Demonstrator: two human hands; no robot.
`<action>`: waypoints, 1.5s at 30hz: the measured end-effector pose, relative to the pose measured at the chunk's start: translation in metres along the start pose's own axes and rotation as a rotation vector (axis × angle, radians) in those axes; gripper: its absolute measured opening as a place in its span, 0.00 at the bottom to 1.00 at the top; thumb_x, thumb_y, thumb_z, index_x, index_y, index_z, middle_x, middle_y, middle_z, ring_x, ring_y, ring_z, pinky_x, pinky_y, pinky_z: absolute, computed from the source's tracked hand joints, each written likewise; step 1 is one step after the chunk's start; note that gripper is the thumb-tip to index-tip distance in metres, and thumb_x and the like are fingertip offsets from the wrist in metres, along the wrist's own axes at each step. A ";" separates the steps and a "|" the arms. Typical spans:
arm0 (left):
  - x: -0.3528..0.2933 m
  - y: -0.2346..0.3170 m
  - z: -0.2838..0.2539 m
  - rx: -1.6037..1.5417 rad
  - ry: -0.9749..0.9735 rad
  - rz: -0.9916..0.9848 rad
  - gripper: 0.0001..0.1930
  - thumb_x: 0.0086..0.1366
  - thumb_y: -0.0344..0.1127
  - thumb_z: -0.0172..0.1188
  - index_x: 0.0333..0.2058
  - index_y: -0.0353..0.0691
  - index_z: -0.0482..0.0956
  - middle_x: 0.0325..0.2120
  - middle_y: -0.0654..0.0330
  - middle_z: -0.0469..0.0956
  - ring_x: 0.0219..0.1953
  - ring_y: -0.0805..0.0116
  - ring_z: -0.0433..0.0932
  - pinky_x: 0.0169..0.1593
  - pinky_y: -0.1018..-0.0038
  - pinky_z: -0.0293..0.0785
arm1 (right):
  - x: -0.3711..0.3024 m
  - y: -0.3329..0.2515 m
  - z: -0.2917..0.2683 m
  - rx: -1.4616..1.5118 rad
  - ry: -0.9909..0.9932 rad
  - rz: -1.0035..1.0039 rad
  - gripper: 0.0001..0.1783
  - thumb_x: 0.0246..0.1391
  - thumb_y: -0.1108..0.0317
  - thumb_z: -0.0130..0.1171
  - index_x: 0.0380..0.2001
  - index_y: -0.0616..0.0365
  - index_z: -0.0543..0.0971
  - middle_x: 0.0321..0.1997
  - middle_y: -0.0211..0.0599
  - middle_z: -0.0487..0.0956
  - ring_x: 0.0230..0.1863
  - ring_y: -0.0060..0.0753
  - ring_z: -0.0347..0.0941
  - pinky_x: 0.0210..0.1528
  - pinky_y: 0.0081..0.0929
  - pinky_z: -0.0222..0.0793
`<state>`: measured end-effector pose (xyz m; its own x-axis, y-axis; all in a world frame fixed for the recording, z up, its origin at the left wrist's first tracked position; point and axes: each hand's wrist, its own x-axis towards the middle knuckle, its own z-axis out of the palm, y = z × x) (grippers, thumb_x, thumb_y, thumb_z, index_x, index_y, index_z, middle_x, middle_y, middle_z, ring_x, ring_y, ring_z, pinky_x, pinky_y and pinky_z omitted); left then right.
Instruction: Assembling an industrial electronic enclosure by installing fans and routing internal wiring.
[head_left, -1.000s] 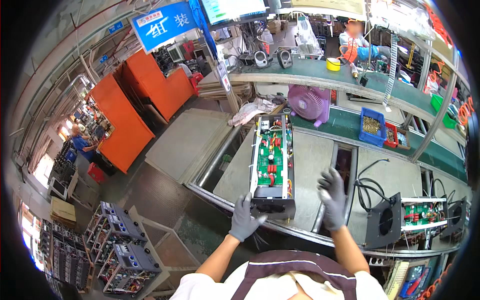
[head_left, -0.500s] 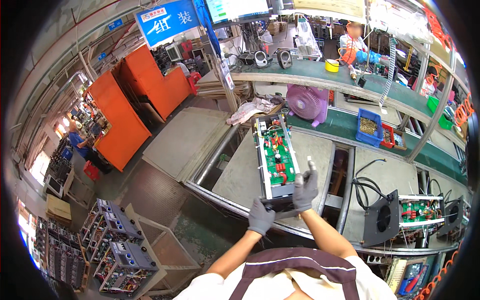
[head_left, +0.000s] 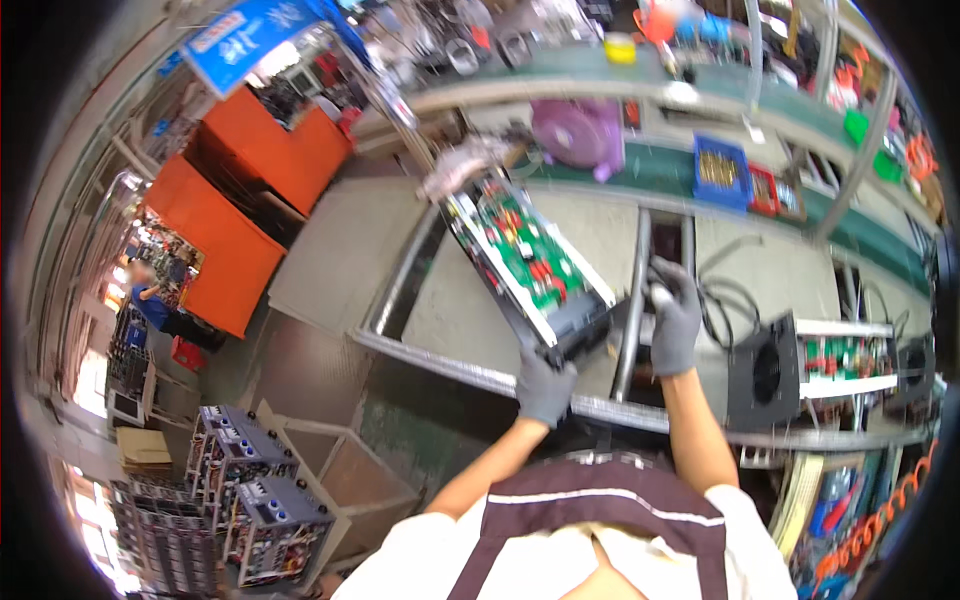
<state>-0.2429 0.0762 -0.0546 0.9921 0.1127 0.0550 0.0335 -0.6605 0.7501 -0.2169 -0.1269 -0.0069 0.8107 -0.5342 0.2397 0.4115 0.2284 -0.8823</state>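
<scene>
In the head view, the left hand [head_left: 545,388] touches the near end of the circuit unit [head_left: 527,250], probably steadying it; closure is unclear. The unit slants forward-left from there; rightward, the right hand [head_left: 675,320] spreads loosely, empty.

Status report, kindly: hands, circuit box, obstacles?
Left hand at near end of circuit box. Right hand off box. Box slanted on bench. Black cable beside right hand, not against box.

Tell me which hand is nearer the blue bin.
Right. The right hand is this side of the blue bin, apart from it; the left hand is farther off, at the near end of the open chassis.
</scene>
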 end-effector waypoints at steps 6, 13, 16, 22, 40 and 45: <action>0.006 0.009 -0.002 0.009 0.102 0.048 0.33 0.46 0.35 0.63 0.49 0.33 0.59 0.37 0.43 0.75 0.40 0.43 0.76 0.47 0.57 0.71 | -0.028 0.000 -0.007 0.203 -0.148 0.331 0.11 0.51 0.76 0.55 0.40 0.63 0.76 0.39 0.37 0.78 0.39 0.27 0.75 0.44 0.26 0.75; -0.002 0.015 -0.003 0.009 0.075 -0.007 0.32 0.46 0.35 0.65 0.49 0.34 0.61 0.37 0.46 0.77 0.39 0.47 0.78 0.46 0.60 0.73 | -0.048 0.022 -0.003 0.120 -0.255 0.507 0.07 0.52 0.75 0.55 0.37 0.59 0.75 0.33 0.31 0.77 0.32 0.22 0.72 0.38 0.20 0.70; -0.006 0.016 -0.005 0.024 0.071 -0.023 0.32 0.46 0.35 0.64 0.49 0.34 0.60 0.37 0.46 0.76 0.40 0.47 0.78 0.47 0.60 0.72 | -0.055 0.029 0.005 0.061 -0.282 0.485 0.09 0.52 0.75 0.56 0.38 0.59 0.76 0.33 0.29 0.77 0.32 0.20 0.71 0.38 0.19 0.69; -0.003 0.009 0.000 0.031 0.058 0.003 0.33 0.46 0.35 0.64 0.50 0.35 0.58 0.39 0.44 0.75 0.42 0.45 0.76 0.48 0.59 0.71 | -0.061 0.052 0.024 -0.019 -0.132 0.348 0.16 0.50 0.79 0.56 0.44 0.61 0.71 0.33 0.30 0.74 0.33 0.19 0.70 0.35 0.18 0.69; -0.001 0.004 0.001 0.044 0.098 0.053 0.33 0.46 0.34 0.64 0.49 0.34 0.58 0.39 0.43 0.74 0.41 0.44 0.76 0.48 0.59 0.70 | -0.063 0.065 0.041 -0.023 0.022 0.400 0.20 0.48 0.80 0.58 0.45 0.61 0.66 0.33 0.37 0.75 0.32 0.23 0.72 0.33 0.21 0.70; -0.003 0.011 -0.001 0.034 0.067 0.020 0.32 0.46 0.35 0.64 0.49 0.34 0.58 0.38 0.43 0.74 0.41 0.44 0.76 0.48 0.58 0.71 | -0.063 0.061 0.041 -0.011 0.037 0.433 0.20 0.47 0.80 0.58 0.44 0.60 0.66 0.32 0.36 0.75 0.31 0.23 0.72 0.33 0.21 0.70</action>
<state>-0.2453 0.0693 -0.0464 0.9824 0.1474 0.1144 0.0187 -0.6879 0.7256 -0.2254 -0.0459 -0.0593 0.8918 -0.4200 -0.1679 0.0324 0.4296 -0.9024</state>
